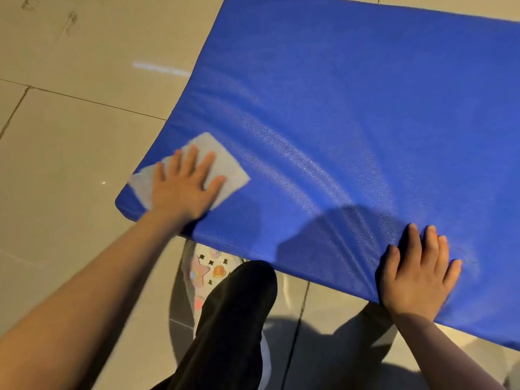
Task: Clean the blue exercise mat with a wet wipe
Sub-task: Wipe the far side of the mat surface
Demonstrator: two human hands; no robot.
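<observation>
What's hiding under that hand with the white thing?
Under the left hand lies a flat wet wipe, spread on the blue mat's near corner. The wipe's middle and the mat beneath it are covered, so any dirt there can't be seen.

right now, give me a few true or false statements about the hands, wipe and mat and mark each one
1. The left hand presses flat on the white wipe. True.
2. The wipe lies in the middle of the blue mat. False: it sits at the mat's near left corner.
3. The right hand holds a second wipe. False: it rests flat on the mat's near edge, holding nothing.
4. The mat lies on a tiled floor. True.
5. The wipe is crumpled into a ball. False: it is spread flat.
</observation>
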